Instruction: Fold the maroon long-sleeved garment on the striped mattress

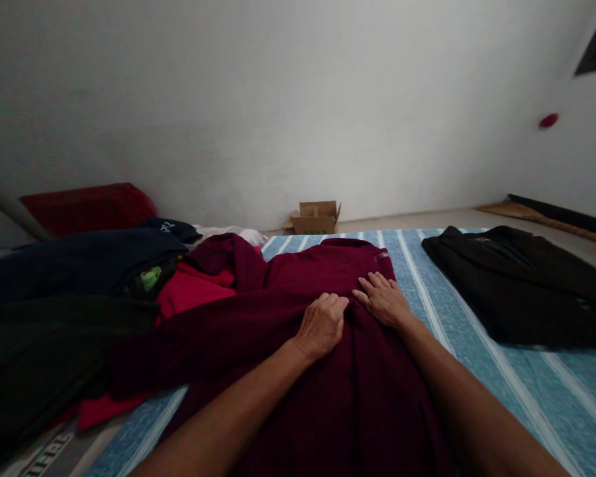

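Observation:
A dark maroon garment (328,397) lies spread on the blue and white striped sheet (526,384) in front of me. My left hand (322,326) rests on its middle with the fingers curled shut, pinching a fold of the maroon cloth. My right hand (383,299) lies just to the right, fingers stretched flat on the same garment and touching the left hand's fingertips. One maroon sleeve runs off to the left toward the pile of clothes.
A pile of clothes sits at the left: navy garment (79,262), black garment (40,351), bright red garment (193,291). A folded black garment (521,285) lies at the right. A red cushion (87,207) and a small cardboard box (316,217) stand by the white wall.

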Tool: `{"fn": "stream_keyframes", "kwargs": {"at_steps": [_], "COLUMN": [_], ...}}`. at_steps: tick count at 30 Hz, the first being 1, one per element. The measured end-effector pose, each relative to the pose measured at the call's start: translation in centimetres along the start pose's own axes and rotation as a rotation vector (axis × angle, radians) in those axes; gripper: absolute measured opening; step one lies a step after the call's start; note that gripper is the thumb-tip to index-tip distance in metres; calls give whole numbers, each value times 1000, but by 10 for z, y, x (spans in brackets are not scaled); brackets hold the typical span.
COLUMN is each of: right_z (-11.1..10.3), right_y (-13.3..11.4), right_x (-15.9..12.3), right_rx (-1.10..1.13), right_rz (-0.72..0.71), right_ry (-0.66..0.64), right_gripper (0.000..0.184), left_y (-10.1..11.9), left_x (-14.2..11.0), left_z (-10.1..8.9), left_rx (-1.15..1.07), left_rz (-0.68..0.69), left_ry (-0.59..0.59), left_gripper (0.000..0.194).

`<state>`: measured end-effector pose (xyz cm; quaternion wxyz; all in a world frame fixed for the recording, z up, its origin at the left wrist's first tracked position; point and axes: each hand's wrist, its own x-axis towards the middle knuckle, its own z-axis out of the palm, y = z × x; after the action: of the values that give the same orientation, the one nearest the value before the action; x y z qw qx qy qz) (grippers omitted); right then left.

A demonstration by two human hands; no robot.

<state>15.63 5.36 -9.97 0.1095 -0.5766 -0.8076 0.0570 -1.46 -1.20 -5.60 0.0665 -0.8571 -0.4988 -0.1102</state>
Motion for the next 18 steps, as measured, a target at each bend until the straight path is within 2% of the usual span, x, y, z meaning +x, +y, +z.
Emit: {"fn": "stream_keyframes", "kwargs": {"at_steps": [6,10,13,18], "right_z": [-1,0,1,0], "right_y": [1,1,2,2], "right_x": [0,1,2,2], "right_rx": [12,25,28,29], "right_rz": [-11,-7,-10,-11], "right_ry": [19,43,33,31], "right_gripper": [60,58,59,58], "left_y": [2,7,7,6], "left_x": [-9,-17,-20,-19], "left_z": [3,2,3,3], "left_rx": [154,203,205,123], "left_rz": [166,263,243,131], "left_ry": [110,97,53,22], "left_gripper": [20,18,17,13]}}
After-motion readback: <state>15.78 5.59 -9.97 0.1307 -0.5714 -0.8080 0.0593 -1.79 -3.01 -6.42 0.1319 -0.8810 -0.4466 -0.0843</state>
